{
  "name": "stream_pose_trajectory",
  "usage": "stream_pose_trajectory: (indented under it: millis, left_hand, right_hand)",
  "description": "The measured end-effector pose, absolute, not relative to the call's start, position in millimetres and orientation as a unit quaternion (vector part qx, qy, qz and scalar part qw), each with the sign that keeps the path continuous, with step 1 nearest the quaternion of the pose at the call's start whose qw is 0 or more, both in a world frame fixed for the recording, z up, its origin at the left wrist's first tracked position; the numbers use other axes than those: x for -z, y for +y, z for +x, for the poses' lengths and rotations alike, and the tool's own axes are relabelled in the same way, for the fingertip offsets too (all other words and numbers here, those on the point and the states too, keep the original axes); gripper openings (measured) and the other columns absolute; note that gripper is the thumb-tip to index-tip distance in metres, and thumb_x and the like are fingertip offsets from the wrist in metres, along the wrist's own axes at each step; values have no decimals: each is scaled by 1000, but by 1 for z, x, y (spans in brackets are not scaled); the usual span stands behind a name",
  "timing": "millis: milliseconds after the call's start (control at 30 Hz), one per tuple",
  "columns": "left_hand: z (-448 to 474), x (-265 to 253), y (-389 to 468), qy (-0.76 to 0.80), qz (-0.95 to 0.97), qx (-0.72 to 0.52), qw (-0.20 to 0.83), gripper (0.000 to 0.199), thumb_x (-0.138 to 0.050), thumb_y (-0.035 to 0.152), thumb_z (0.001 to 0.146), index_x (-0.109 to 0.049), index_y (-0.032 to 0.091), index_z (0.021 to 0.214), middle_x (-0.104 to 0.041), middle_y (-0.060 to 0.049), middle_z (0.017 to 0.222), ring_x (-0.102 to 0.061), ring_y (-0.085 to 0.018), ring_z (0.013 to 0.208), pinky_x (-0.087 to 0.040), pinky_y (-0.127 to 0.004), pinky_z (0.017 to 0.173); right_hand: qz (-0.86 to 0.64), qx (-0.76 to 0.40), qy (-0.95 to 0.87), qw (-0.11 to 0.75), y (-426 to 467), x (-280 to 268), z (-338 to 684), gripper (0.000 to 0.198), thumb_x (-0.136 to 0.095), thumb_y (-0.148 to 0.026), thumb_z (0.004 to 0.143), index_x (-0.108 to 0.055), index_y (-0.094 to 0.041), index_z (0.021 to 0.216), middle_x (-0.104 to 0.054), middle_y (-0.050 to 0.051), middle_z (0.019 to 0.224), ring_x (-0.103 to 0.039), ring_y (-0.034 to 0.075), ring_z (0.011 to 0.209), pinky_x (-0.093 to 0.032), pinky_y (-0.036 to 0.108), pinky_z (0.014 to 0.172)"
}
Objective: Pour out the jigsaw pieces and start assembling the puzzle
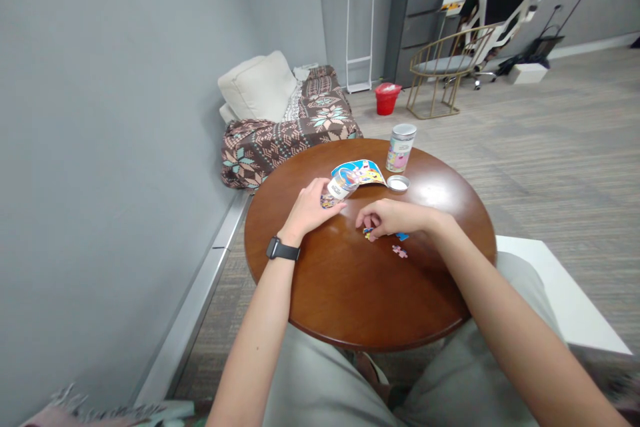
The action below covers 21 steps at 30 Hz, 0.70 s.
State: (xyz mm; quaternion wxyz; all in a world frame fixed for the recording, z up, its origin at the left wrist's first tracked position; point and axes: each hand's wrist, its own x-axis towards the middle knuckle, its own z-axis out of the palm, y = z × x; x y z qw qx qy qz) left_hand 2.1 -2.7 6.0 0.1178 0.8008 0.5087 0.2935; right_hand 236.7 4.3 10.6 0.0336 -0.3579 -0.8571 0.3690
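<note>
My left hand (311, 205) is wrapped round a clear jar (340, 188) with a white label. The jar lies tilted, its open mouth pointing away to the right, and small jigsaw pieces show in its bottom end. Just right of it, my right hand (384, 217) is low over the table with curled fingers, pinching a blue and yellow jigsaw piece (369, 234). A blue piece (402, 237) peeks out below that hand, and a pink piece (400, 251) lies nearer to me. Behind the jar is a curved, colourful picture sheet (361, 172).
A lidded can (401, 148) stands at the back of the round brown table (350, 293), with a loose metal lid (399, 183) before it. Beyond are a covered couch (320, 107), a red bin (387, 99) and a gold chair (445, 67). A person sits farther back.
</note>
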Motion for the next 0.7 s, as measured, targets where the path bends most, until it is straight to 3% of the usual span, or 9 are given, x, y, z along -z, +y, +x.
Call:
stream_pose_trajectory:
  millis: [300, 700]
  left_hand:
    - [2, -7, -4, 511, 799, -293, 116, 43, -74, 40, 80, -53, 21, 114, -64, -7, 115, -62, -26, 107, -48, -40, 94]
    - [3, -8, -4, 510, 800, -294, 119, 43, -74, 39, 80, -53, 22, 114, -64, -7, 114, -63, -26, 105, -49, -40, 93]
  right_hand:
    - [-348, -370, -861, 24, 4, -11, 236, 11, -68, -25, 73, -75, -20, 81, -74, 2, 80, -64, 17, 73, -48, 26, 66]
    - [-335, -359, -871, -3, 4, -9, 237, 19, -69, -24, 75, -76, -21, 92, -72, 2, 81, -63, 17, 72, -45, 25, 65]
